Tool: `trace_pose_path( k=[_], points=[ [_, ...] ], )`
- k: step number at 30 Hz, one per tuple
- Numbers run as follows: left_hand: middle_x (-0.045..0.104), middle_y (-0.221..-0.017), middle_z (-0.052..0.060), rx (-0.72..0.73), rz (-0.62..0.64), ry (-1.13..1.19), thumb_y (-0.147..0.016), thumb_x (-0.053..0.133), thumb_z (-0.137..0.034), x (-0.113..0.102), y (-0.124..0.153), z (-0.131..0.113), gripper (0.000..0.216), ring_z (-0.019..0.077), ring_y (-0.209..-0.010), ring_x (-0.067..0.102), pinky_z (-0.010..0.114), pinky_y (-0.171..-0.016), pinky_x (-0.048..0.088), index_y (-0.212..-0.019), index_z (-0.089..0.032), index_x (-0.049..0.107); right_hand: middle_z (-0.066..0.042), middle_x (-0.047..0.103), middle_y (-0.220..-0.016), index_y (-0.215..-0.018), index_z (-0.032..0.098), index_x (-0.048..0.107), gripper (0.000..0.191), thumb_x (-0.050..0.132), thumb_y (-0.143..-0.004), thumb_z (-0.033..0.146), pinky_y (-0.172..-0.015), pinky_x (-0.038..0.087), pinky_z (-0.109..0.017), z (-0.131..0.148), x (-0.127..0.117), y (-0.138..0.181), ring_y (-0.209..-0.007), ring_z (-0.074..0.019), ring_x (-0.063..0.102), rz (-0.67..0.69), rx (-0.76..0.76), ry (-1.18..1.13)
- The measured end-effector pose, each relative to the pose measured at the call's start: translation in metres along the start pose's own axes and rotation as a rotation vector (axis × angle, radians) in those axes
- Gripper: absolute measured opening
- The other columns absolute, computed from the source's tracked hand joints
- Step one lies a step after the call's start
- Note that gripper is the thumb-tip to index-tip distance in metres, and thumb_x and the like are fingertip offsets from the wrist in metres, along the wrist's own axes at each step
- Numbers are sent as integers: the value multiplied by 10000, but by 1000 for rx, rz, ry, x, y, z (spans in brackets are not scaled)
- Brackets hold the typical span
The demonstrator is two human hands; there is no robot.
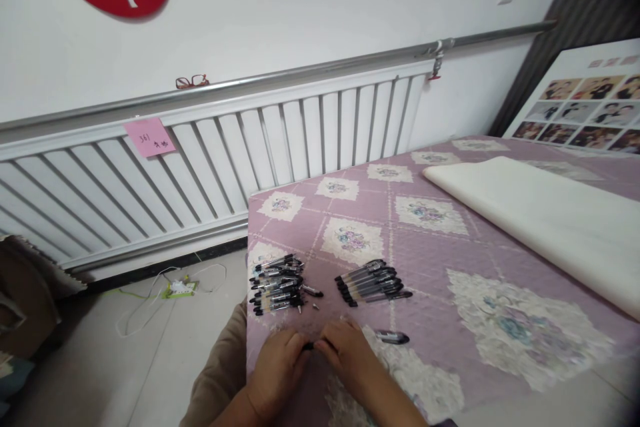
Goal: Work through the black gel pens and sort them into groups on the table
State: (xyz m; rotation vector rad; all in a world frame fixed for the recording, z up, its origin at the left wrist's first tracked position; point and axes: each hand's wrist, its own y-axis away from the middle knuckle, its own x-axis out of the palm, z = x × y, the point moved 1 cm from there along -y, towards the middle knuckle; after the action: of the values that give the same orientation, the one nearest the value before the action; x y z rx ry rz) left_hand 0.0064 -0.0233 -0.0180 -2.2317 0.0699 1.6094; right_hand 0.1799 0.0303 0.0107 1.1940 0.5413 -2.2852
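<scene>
Above the near left corner of the bed-like surface, my left hand and my right hand are closed, fingertip to fingertip. Both grip a black pen, of which only a short dark piece shows between the fingers. Just beyond my left hand lies a pile of black pens, with a tiny pointed part beside it. A second group of pens with clear barrels lies side by side beyond my right hand. To the right of that hand rests a loose black pen cap.
A purple floral cover spreads over the surface, with a folded cream sheet at right. Behind stand a white radiator and a pipe. A photo board leans far right. A power strip with cables lies on the floor.
</scene>
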Motion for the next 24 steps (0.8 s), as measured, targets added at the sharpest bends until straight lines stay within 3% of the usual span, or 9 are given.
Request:
trace_pose_path(
  k=[4, 8, 11, 14, 18, 22, 24],
  points=[
    [653, -871, 28, -8, 28, 22, -871, 520, -186, -1, 0, 0, 113, 218, -804, 610, 333, -702, 484, -945, -217, 600, -21, 672, -903, -857, 203, 624, 39, 611, -824, 188, -829, 402, -343, 0, -5, 4, -897, -205, 588, -1, 17, -118],
    [667, -905, 24, -29, 55, 51, -872, 537, -192, -2, -1, 0, 137, 213, -842, 611, 330, -741, 483, -985, -227, 606, -41, 658, -1015, -1030, 206, 608, 278, 688, -766, 240, -849, 401, -343, 2, -7, 6, -953, -218, 575, -27, 54, -188],
    [665, -876, 29, -46, 64, 21, -866, 539, -188, -2, -1, 0, 101, 219, -820, 610, 333, -723, 483, -931, -216, 611, -36, 670, -916, -884, 199, 636, 111, 605, -857, 302, -875, 380, -387, 3, -4, 2, -914, -222, 582, 6, 43, -94],
    [662, -866, 27, -46, 60, 13, -865, 533, -184, -2, -1, -1, 99, 216, -809, 609, 327, -709, 481, -917, -218, 610, -31, 675, -848, -788, 193, 635, 191, 513, -916, 265, -877, 369, -405, 1, 0, -1, -870, -213, 594, 52, 21, -15],
    [662, -887, 25, -27, 38, 41, -885, 517, -206, -3, -1, -2, 125, 207, -823, 607, 327, -736, 479, -970, -225, 608, -26, 678, -904, -859, 205, 643, 49, 600, -854, 227, -854, 380, -372, -1, 0, 1, -912, -216, 591, 34, 23, -78],
    [656, -867, 25, -19, 19, 43, -892, 496, -216, -3, -1, -1, 126, 200, -808, 601, 308, -714, 474, -943, -228, 610, -44, 668, -1015, -1052, 214, 614, 310, 704, -756, 238, -863, 385, -350, 0, -1, 4, -957, -219, 583, -43, 56, -155],
    [654, -856, 24, -17, 11, 37, -891, 489, -212, -2, -1, -1, 129, 199, -798, 600, 304, -702, 471, -937, -227, 609, -43, 672, -977, -992, 213, 627, 239, 694, -776, 291, -862, 380, -361, 0, 0, 4, -937, -223, 584, -63, 47, -126]
  ],
)
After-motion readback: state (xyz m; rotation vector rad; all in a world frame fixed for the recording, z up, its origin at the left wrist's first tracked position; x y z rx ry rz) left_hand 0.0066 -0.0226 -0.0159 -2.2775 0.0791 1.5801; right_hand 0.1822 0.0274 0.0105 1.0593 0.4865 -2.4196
